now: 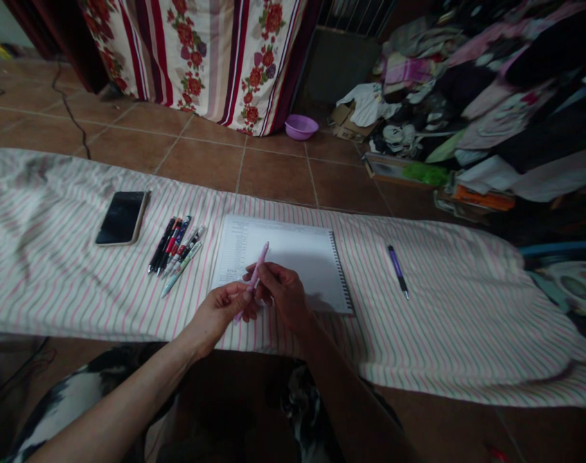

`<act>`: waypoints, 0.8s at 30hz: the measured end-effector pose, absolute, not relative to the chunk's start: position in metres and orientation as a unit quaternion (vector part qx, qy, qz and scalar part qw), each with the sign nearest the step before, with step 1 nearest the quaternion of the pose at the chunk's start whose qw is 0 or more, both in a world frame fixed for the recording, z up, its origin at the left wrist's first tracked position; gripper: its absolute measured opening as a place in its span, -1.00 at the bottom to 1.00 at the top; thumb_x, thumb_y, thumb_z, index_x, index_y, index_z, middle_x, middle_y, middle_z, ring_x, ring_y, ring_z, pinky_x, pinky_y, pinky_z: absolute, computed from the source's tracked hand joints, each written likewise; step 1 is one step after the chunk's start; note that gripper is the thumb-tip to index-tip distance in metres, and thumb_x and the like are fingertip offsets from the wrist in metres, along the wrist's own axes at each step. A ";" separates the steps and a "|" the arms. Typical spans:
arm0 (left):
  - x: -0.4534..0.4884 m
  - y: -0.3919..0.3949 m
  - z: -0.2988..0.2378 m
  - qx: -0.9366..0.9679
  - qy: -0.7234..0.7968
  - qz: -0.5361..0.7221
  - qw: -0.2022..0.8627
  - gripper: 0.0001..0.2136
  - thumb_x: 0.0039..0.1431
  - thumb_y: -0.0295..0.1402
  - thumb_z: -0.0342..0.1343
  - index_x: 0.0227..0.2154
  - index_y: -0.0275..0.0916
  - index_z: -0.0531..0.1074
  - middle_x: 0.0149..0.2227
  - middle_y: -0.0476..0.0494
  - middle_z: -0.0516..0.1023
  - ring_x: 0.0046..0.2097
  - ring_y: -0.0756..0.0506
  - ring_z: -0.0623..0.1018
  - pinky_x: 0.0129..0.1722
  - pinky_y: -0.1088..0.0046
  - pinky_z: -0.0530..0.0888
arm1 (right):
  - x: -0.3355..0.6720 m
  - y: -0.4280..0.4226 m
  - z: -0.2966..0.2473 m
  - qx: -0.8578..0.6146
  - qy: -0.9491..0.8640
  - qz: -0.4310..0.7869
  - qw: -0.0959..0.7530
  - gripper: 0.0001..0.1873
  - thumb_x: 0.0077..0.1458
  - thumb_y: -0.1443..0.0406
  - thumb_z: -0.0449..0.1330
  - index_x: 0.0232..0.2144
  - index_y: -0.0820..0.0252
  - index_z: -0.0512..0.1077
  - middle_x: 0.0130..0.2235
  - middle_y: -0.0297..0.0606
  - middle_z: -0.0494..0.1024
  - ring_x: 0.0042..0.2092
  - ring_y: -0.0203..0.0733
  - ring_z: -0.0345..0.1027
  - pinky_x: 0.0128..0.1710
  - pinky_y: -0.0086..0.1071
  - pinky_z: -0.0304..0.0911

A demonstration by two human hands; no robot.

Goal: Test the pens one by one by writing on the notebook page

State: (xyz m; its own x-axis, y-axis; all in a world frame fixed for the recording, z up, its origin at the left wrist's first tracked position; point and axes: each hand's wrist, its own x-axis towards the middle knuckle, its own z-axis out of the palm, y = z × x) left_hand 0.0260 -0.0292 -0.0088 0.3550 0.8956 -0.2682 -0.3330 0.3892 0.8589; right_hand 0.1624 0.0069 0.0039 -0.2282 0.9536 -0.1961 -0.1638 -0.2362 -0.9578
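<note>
Both hands hold one pink pen (pixel 258 265) over the near edge of a spiral notebook (pixel 293 254). My left hand (pixel 220 312) pinches the pen's lower end. My right hand (pixel 281 289) grips its middle, fingers closed round it. The pen tilts up and away from me. The notebook lies open on a striped cloth (pixel 447 308), its spiral on the right.
Several pens (pixel 176 247) lie side by side left of the notebook, and a dark phone (pixel 122 217) lies further left. A purple pen (pixel 398 271) lies to the right. Beyond the cloth are floor tiles, a purple bowl (pixel 301 127), a floral curtain and piled clothes (pixel 490 96).
</note>
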 end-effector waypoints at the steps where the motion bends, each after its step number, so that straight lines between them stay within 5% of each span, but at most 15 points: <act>1: 0.026 -0.029 -0.009 0.366 0.389 0.418 0.735 -0.80 0.13 -0.27 0.08 -0.34 -0.34 0.44 -0.49 -0.08 0.45 -0.44 0.03 0.36 -0.40 0.47 0.23 | 0.162 0.007 0.005 -0.453 -0.441 0.645 0.429 -0.69 0.00 0.09 0.16 -0.39 0.22 0.48 -0.43 -0.30 0.53 -0.66 -0.54 0.12 -0.72 -0.60 -0.02; 24: 0.022 -0.027 -0.015 0.351 0.415 0.431 0.721 -0.78 0.04 -0.25 0.17 -0.32 -0.31 0.47 -0.47 -0.10 0.49 -0.45 0.03 0.38 -0.43 0.49 0.24 | 0.163 0.008 0.000 -0.474 -0.477 0.617 0.409 -0.68 -0.04 0.12 0.19 -0.28 0.20 0.48 -0.43 -0.33 0.53 -0.66 -0.53 0.08 -0.71 -0.57 0.03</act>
